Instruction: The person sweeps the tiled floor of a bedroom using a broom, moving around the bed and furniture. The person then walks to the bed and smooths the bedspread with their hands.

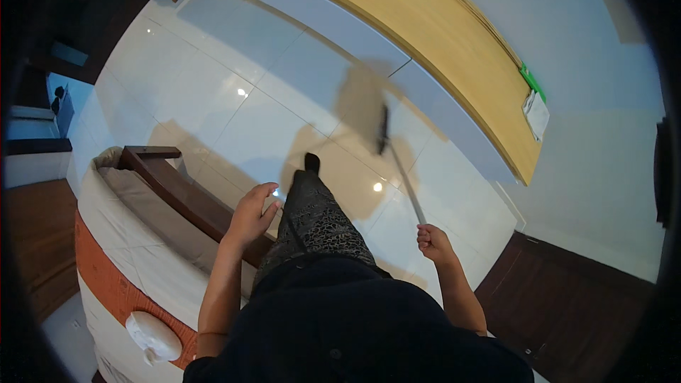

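My right hand point(435, 242) is closed round the upper end of a broom's pale, thin handle point(407, 184). The broom's dark head point(384, 130) is smeared by motion and is low over the tiled floor point(284, 85), near the base of the long cabinet; whether its bristles touch the tiles I cannot tell. My left hand point(253, 214) holds nothing, its fingers apart, beside the dark wooden bed frame point(191, 195) and my patterned trouser leg.
A long white cabinet with a yellow wooden top point(454, 50) runs along the wall; a white cloth point(537, 115) and a green thing point(530, 79) lie on its end. At left is a bed with an orange runner point(113, 269) and a white bundle point(154, 337). A dark brown door point(560, 305) stands at lower right.
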Tool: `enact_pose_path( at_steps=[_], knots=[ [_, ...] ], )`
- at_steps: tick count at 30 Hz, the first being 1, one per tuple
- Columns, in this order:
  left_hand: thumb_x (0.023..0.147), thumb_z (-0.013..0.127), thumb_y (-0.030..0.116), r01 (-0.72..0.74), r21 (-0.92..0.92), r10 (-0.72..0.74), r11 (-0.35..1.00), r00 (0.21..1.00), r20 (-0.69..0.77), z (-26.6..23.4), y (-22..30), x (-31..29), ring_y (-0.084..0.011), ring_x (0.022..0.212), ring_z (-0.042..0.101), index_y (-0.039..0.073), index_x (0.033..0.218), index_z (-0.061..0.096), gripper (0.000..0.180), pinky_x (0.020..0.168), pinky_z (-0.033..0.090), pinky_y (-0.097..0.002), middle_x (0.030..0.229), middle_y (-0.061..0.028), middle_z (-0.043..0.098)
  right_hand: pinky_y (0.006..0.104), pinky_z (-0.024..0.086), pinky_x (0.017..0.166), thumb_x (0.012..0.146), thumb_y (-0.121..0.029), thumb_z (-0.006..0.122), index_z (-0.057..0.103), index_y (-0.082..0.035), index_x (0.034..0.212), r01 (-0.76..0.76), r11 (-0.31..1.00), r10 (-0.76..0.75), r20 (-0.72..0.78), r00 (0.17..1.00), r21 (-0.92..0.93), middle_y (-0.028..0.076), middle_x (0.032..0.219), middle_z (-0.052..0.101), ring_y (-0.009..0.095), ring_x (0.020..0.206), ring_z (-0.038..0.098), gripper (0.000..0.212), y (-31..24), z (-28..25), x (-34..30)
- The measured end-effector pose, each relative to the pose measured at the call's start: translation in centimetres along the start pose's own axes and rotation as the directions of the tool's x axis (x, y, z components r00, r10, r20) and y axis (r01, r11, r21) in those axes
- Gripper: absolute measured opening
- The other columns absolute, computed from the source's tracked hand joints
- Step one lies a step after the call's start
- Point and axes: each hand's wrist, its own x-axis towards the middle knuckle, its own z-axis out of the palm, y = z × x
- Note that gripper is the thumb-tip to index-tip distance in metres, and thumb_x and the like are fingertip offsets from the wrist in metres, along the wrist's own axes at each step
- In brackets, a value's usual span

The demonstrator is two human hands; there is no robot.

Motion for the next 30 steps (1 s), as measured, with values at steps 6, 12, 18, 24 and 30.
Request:
enact_pose_path(
  at_steps=[6, 12, 18, 24, 30],
  knots=[
    [0.075, 0.054, 0.012, 0.05, -0.031, -0.049, 0.998, 0.998, 0.036, 0.5, 0.1, 1.3, -0.0312, 0.09, 0.051, 0.002, 0.102, 0.048, 0.028, 0.078, 0.04, -0.0357, 0.097, -0.0168, 0.052, 0.0181, 0.017, 0.03, 0.075, -0.005, 0.035, 0.031, -0.015, 0.051, 0.028, 0.996, -0.007, -0.223, 0.975, 0.091, -0.005, 0.043, 0.036, 0.005, 0.034, 0.033, 0.026, -10.0, -3.9, 8.9],
    [0.075, 0.054, 0.011, 0.126, 0.001, -0.126, 0.992, 0.99, 0.06, -0.9, -1.0, 1.7, -0.0306, 0.091, 0.051, 0.002, 0.102, 0.047, 0.029, 0.078, 0.041, -0.0355, 0.097, -0.017, 0.052, 0.0196, 0.015, 0.031, 0.071, -0.001, 0.036, 0.027, -0.013, 0.052, 0.167, 0.985, -0.163, -0.08, 0.983, 0.045, -0.002, 0.046, 0.025, 0.008, 0.035, 0.024, 0.025, -16.4, -3.0, 20.9],
    [0.075, 0.053, 0.011, 0.166, -0.025, -0.166, 0.986, 0.986, 0.029, -1.7, -0.3, 3.3, -0.0322, 0.089, 0.05, 0.001, 0.101, 0.047, 0.029, 0.076, 0.04, -0.0366, 0.094, -0.0176, 0.053, 0.0294, 0.022, 0.035, 0.052, -0.003, 0.045, 0.037, -0.006, 0.048, 0.826, -0.37, -0.09, 0.901, 0.424, -0.425, 0.002, 0.048, 0.028, 0.015, 0.039, 0.029, 0.009, -7.4, 16.6, 28.0],
    [0.074, 0.054, 0.012, 0.144, -0.069, -0.148, 0.987, 0.987, -0.056, -2.9, -0.2, 6.5, -0.0329, 0.088, 0.05, 0.001, 0.101, 0.048, 0.029, 0.076, 0.04, -0.0374, 0.094, -0.0175, 0.053, 0.0223, 0.019, 0.03, 0.073, -0.01, 0.048, 0.033, -0.011, 0.063, -0.134, 0.919, 0.222, 0.203, 0.954, -0.371, -0.002, 0.043, 0.03, 0.009, 0.033, 0.028, 0.017, -6.5, 32.7, 20.9],
    [0.074, 0.054, 0.012, 0.165, -0.07, -0.173, 0.984, 0.977, -0.122, -5.2, -0.6, 8.3, -0.0326, 0.087, 0.051, 0.001, 0.101, 0.047, 0.03, 0.074, 0.041, -0.0371, 0.095, -0.0176, 0.053, 0.0239, 0.017, 0.026, 0.075, -0.012, 0.051, 0.037, -0.014, 0.054, 0.093, 0.814, 0.064, 0.247, 0.967, -0.573, -0.003, 0.039, 0.031, 0.009, 0.028, 0.026, 0.025, -14.5, 29.1, 14.4]
  ],
)
